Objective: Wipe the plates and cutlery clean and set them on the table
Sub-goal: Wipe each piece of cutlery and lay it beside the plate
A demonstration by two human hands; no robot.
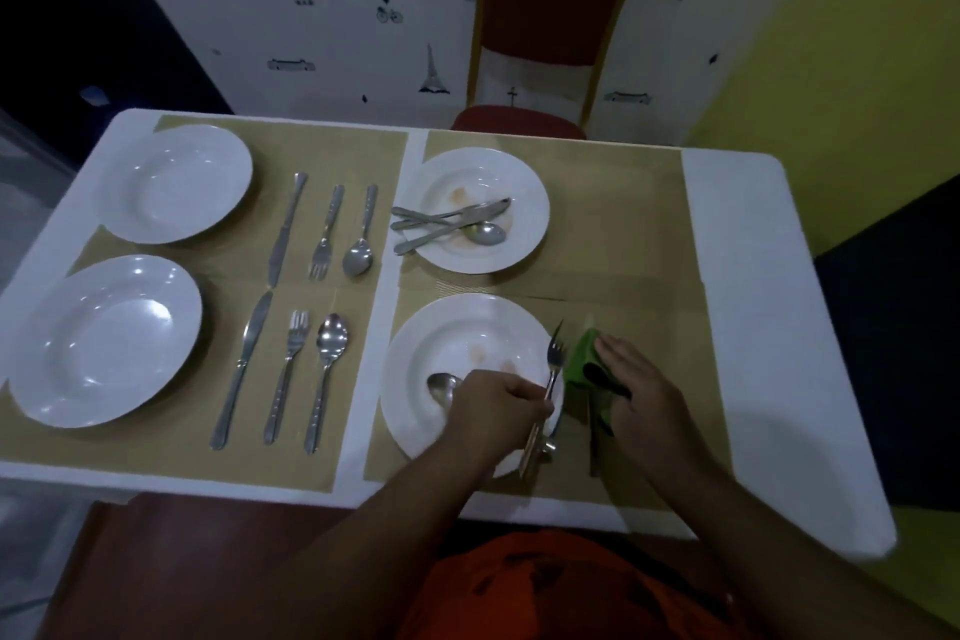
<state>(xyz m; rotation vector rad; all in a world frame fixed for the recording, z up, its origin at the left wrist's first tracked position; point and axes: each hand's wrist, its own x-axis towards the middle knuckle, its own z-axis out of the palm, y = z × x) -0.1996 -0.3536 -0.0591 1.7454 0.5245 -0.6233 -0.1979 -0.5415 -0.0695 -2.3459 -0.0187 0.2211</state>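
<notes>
My left hand [496,403] is shut on a fork [554,359], held tines up over the right edge of the near stained plate [457,327]. A spoon [441,387] lies in that plate, partly under my hand. My right hand [636,392] rests on a green cloth [584,359] on the mat just right of the plate. Farther back, a second stained plate [524,182] holds a knife, fork and spoon [485,234]. On the left, two clean plates [176,182] [104,343] sit with laid-out cutlery beside each.
Tan placemats [623,224] cover the white table [743,276]. A red chair [550,16] stands at the far side. The clean knives, forks and spoons [322,234] [291,369] lie in rows between the left and right plates.
</notes>
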